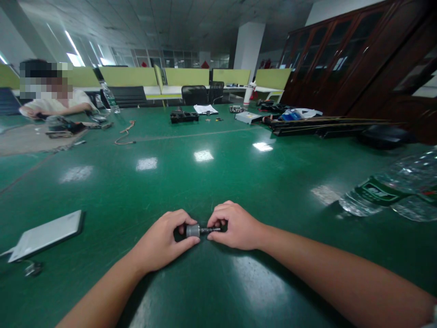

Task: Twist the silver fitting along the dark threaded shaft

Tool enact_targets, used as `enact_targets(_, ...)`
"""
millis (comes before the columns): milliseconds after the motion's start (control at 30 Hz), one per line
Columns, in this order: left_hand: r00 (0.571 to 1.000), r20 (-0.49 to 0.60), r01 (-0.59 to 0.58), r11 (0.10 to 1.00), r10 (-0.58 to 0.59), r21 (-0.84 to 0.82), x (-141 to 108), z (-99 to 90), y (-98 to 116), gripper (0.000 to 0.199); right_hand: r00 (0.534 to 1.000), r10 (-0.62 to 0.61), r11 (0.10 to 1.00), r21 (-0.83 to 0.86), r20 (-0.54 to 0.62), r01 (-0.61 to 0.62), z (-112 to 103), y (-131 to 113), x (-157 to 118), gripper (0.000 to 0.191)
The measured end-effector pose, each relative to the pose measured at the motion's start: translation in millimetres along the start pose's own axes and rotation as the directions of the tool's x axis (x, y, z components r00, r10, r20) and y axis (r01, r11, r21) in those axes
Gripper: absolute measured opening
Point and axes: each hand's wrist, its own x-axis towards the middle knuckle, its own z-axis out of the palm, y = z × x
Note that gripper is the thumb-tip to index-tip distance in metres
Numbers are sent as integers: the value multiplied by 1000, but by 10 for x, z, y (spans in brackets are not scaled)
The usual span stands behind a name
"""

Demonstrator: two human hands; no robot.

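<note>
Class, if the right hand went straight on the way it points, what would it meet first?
Probably the grey cylinder in the left hand, since the right hand points along the dark shaft toward it.

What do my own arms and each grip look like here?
Your left grip and right grip are bare human hands, without gloves or visible rings. The left forearm and right forearm show no watch, bracelet or cable. A pale sliver, possibly sleeve, shows beside the latter.

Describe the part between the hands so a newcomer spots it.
Go to the near side of the green table. There the part sits between left hand and right hand. Unlike the white slab at left or clear bottle at right, it's a grey cylinder with a thin dark shaft.
</note>
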Motion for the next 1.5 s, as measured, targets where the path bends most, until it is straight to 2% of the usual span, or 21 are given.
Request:
enact_targets(133, 1000, -3, -1, 1000, 1, 6, -3, 5, -17, 22, 1000, -6, 1000, -7, -2, 6, -31, 8, 2, 11)
enact_targets(300, 1000, -21, -3, 1000, 3, -1, -5, -22, -24, 19, 998, -3, 1000, -7, 55, 3, -142, 110, 28, 8)
enact_targets(400, 1000, -25, -3, 1000, 2, -12, -13, -48, -20, 17, 999, 36, 999, 19, 26, -36, -183, 160, 46, 7)
enact_targets(533, 1000, -22, -3, 1000, 2, -8, -13, -62, -15, 17, 1000, -4, 999, 45, 31, 3, -196, 164, 49, 6)
enact_targets(900, 999, -35, -3, 1000, 3, -8, -9, -41, -19, 17, 998, -60, 998, 39, 25, 59, -137, 159, 41, 9)
enact_targets(1100, 998, -52, -22, 1000, 21, -13, -11, -26, -24, 21, 998, -57, 997, 49, 23, 56, -101, 89, 32, 17)
enact_targets(1500, 1000, -30, 5, 1000, -5, 4, -4, -15, 9, 21, 995, -98, 994, 53, 20, 97, -13, 52, 9, 14)
